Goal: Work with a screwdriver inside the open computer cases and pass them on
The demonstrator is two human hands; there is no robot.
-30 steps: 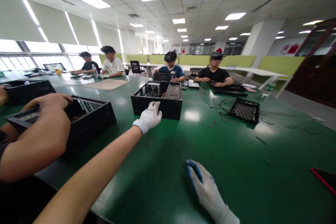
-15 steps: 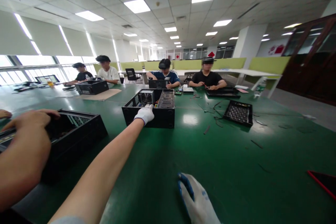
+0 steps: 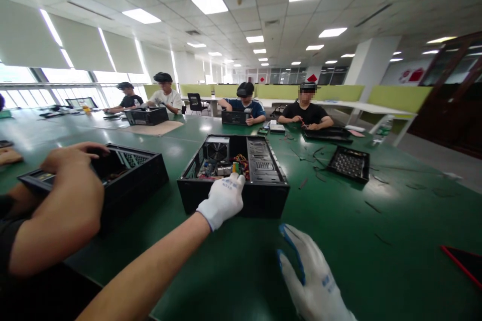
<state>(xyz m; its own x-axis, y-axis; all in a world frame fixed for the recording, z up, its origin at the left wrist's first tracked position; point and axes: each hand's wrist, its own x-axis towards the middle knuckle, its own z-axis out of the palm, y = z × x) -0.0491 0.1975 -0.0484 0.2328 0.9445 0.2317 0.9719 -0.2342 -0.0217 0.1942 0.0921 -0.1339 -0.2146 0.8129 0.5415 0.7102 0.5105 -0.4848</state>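
A black open computer case (image 3: 265, 200) lies on the green table in front of me. My left hand (image 3: 224, 198), in a white glove, is closed over its near wall, with the fingertips hidden behind the rim. Inside the case I see a power supply with a fan (image 3: 217, 149), coloured cables (image 3: 241, 160) and a metal drive cage (image 3: 265, 160). My right hand (image 3: 314, 273), in a white glove with blue on the fingers, hovers at the lower right, nearest to the case's right front corner. Its thumb and fingers are apart, holding nothing.
At left, a neighbour's bare arm (image 3: 68, 200) reaches into another black case (image 3: 150, 175). A black tray-like panel (image 3: 348, 163), wire scraps (image 3: 320, 165) and a red-edged black object (image 3: 465, 266) lie to the right. Several people sit across the green table (image 3: 406, 230).
The computer case is closer to me, with my left hand still on its near wall. My right hand has come further into view, its fingers spread. My view has shifted slightly.
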